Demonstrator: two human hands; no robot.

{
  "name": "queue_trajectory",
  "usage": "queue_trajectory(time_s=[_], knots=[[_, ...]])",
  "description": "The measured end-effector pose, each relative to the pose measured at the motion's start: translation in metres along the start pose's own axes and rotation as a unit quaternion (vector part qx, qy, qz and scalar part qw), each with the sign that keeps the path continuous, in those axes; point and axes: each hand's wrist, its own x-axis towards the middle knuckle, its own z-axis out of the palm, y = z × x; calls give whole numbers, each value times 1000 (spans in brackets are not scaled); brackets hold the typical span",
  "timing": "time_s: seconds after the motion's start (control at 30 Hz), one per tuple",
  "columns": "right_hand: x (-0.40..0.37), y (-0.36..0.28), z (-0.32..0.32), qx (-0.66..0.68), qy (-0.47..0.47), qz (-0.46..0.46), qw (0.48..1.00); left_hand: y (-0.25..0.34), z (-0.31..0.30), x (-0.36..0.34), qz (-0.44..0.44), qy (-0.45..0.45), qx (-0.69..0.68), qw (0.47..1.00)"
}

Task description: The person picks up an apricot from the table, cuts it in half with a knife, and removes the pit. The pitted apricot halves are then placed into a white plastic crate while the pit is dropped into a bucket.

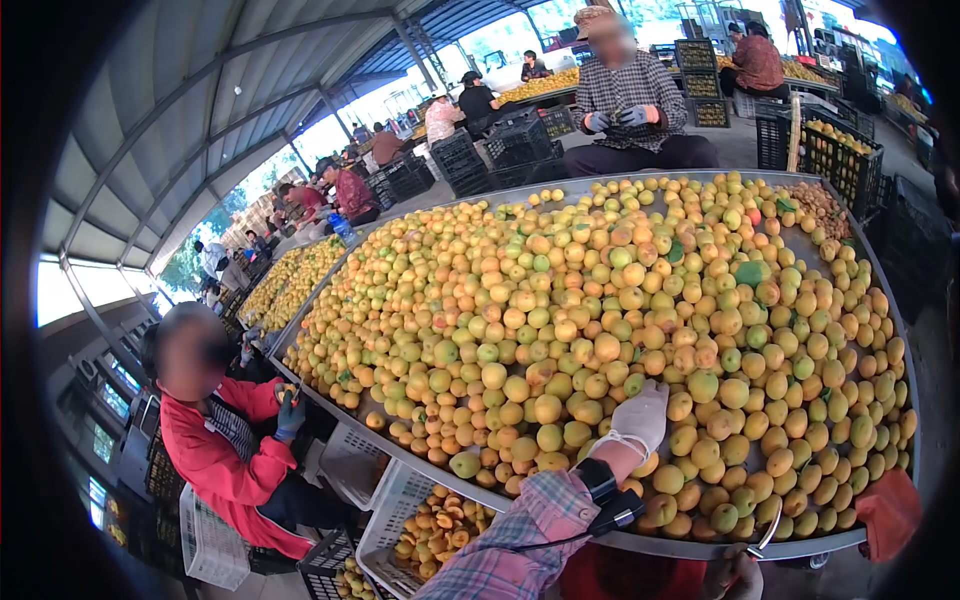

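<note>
My left hand (640,418), in a pale glove, reaches into the heap of yellow-green apricots (520,300) on the metal table. Its fingertips are lost among the fruit, so I cannot see whether they grip one. A plaid sleeve and a dark wrist strap (600,478) cover that arm. Low at the frame's bottom, my right hand (737,577) is partly visible and closed on a small knife (768,530). The knife's thin silver blade points up beside the table's near rim (700,546).
A light crate (385,530) of halved apricots stands below the near edge. An orange-red cloth (888,514) hangs over the right corner. One person in red (235,440) sits at the left, another in checks (635,95) across the table. Black crates (845,160) stand beyond.
</note>
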Motion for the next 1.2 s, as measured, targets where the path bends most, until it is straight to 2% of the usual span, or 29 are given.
queue_trajectory(time_s=[0.03,0.07,0.17,0.2,0.23,0.3,0.33,0.37,0.43,0.47,0.5,0.53,0.57,0.6,0.63,0.67,0.7,0.77,0.8,0.87,1.07,1.13,1.17,1.2], knots=[[0,-1,0,3,-5,-5,1000,0,-3,-1,-2,-21,4,1000],[0,-1,1,5,-12,-8,1000,-5,1,-1,21,7,7,1000],[4,2,7,2,-8,-50,999,-3,-12,-14,9,46,-20,999],[4,2,10,1,-12,-46,999,-5,-11,-17,6,75,-45,996],[4,3,13,12,-6,-44,999,-6,-19,-22,0,76,-43,996],[2,3,21,20,-5,-40,999,-9,-36,-34,0,70,-126,990],[0,1,25,12,-25,-23,999,-13,-38,-42,34,137,-179,974],[-3,1,27,3,-44,-5,999,-19,-39,-49,30,140,-179,973],[0,11,25,2,-27,1,1000,-27,-46,-64,86,179,-378,904],[0,13,25,-2,-56,-1,998,-28,-52,-78,54,127,-491,860],[2,16,21,-6,-80,-3,997,-28,-76,-95,-47,-48,-628,775],[9,29,13,32,-72,-13,997,-28,-83,-110,-22,-58,-691,720],[9,38,-1,29,-31,-10,999,-34,-82,-125,-48,-92,-741,663],[0,33,17,14,-31,15,999,-47,-63,-136,182,51,-570,799],[-2,39,20,11,-71,1,997,-42,-69,-153,23,-57,-744,665],[-8,38,28,-24,-45,20,998,-46,-66,-166,25,-72,-751,656],[-11,45,27,-91,-27,24,995,-45,-56,-176,48,-89,-879,465],[-23,49,46,-144,-56,18,988,-41,-61,-206,-10,-96,-887,452],[-30,50,56,-203,-36,27,978,-42,-56,-215,9,-112,-891,441],[-40,57,63,-249,-67,26,966,-43,-50,-236,23,-131,-895,427],[-86,43,57,-328,-95,-43,939,-22,-63,-286,-42,-235,-831,502],[-110,32,49,-344,-87,-52,933,-4,-66,-292,-28,-276,-821,499],[-121,30,46,-443,-81,-185,873,6,-65,-295,-20,-300,-814,497],[-133,28,40,-534,-70,-307,785,18,-62,-297,-16,-313,-807,501]])
